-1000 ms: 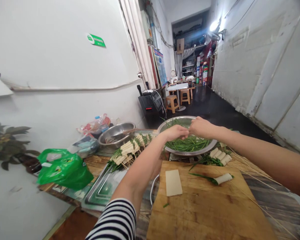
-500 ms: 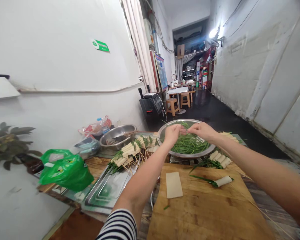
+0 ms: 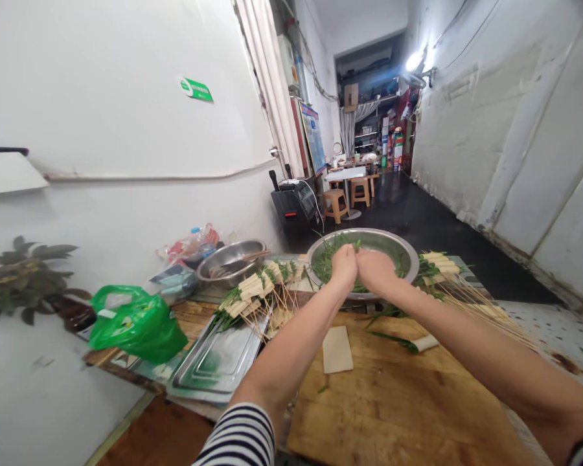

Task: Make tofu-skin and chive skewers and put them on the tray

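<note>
Over a wide metal bowl of long green chives, my two hands meet. My left hand is closed round a bunch of chives, whose tips poke out above the fingers. Pressed against it, my right hand is curled closed on the same bunch; its fingertips are mostly hidden. Nearer to me, a pale rectangular tofu sheet lies flat on a wooden cutting board. To its right is a rolled sheet with chives sticking out, partly covered by my right forearm.
Skewered rolls lie on a metal tray at left, and more rolls lie right of the bowl. A smaller metal bowl and a green plastic bag stand further left. Stools and a table are beyond.
My hands have come together and closed on a bunch of chives. The chives in the bowl have shifted left, baring its right inside wall.
</note>
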Available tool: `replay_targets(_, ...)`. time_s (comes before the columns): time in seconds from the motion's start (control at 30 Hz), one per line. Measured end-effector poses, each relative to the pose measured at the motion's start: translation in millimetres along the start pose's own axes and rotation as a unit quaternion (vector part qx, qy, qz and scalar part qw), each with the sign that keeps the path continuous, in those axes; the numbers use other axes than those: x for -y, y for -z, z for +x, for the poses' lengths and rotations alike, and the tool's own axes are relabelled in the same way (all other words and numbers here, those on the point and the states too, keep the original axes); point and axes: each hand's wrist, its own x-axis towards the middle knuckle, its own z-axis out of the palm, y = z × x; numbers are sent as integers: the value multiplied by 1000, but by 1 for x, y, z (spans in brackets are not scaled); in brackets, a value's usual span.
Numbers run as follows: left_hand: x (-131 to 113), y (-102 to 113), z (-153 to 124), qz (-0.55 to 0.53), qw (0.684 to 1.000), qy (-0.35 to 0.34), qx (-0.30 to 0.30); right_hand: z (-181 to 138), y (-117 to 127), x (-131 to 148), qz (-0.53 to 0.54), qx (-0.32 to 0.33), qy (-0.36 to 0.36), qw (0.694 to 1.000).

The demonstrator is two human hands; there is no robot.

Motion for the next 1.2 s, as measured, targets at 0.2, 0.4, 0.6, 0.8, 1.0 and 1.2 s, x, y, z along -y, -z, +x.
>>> replay_targets(0.2,-14,31,-11,-35,994,68,75,-17,23,-16,4,-7,51,999)
replay_targets(0.4,-19,67,-35,-111,943,144,280,-26,33,-11,183,-8,131,974)
replay_targets(0.6,-13,98,-71,-114,892,194,392,-57,8,14,230,-22,175,957)
replay_targets(0.8,27,128,-101,-42,901,150,406,-96,-26,29,320,36,80,943)
replay_targets(1.0,90,137,-130,110,963,-42,242,-124,-69,32,340,83,48,936)
replay_targets(1.2,121,131,-146,192,931,-221,217,-136,-91,26,269,48,145,951)
